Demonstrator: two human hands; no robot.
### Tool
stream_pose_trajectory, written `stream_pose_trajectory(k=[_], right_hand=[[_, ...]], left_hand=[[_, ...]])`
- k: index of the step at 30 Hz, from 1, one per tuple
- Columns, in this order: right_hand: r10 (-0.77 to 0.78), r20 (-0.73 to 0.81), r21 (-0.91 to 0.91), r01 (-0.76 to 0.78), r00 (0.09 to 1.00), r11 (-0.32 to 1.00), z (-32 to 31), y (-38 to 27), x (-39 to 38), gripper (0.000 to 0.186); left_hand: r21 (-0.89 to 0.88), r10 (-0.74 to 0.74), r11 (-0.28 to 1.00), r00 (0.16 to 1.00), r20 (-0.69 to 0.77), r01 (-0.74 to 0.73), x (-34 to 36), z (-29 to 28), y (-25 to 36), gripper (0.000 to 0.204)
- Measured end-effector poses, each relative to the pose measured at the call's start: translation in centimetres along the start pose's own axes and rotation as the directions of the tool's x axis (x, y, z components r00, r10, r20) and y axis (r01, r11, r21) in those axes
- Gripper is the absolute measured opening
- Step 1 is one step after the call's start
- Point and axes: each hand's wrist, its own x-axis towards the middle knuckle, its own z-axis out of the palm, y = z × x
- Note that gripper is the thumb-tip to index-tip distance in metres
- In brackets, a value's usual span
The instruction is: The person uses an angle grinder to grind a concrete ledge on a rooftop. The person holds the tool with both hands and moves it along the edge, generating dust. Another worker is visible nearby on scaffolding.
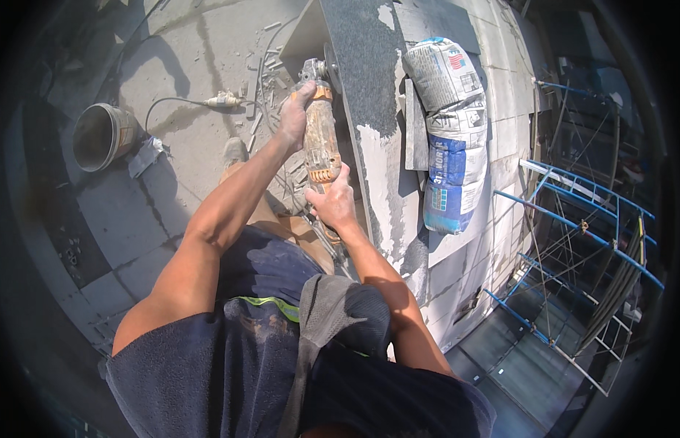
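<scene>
A dusty orange-and-grey angle grinder (322, 139) is held lengthwise between both my hands. My left hand (295, 117) is wrapped round its front, just behind the gear head. Farther back, my right hand (335, 203) grips the rear part of the body. The grinder's disc (330, 66) stands upright at the left edge of a dark grey stone slab (360, 73); whether it touches the stone, I cannot tell. White dust coats part of the slab's face.
A printed mortar bag (453, 109) lies right of the slab beside a narrow stone strip (415, 128). Blue scaffold frames (574, 191) stand far right, at a lower level. Left are a bucket (104, 137), a cord connector (223, 99) and stone offcuts (256, 120) on the paved floor.
</scene>
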Motion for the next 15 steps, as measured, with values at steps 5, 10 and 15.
stream_pose_trajectory(k=[5,10,15], right_hand=[[0.002,0.022,0.003,-0.002,1.0,1.0,-0.4,0.2,-0.8,0.084],[-0.058,0.012,-0.019,0.058,0.998,0.998,-0.2,1.9,-1.1,0.084],[-0.009,0.015,-0.024,0.009,1.0,1.0,-0.3,0.8,-1.2,0.074]], left_hand=[[-0.013,-0.01,1.0,1.0,-0.021,0.01,-0.5,0.0,-0.7,0.048],[0.012,-0.001,1.0,1.0,-0.009,0.001,-1.6,0.5,-0.8,0.047],[0.018,0.014,1.0,1.0,-0.009,-0.014,-1.3,0.2,-0.7,0.045]])
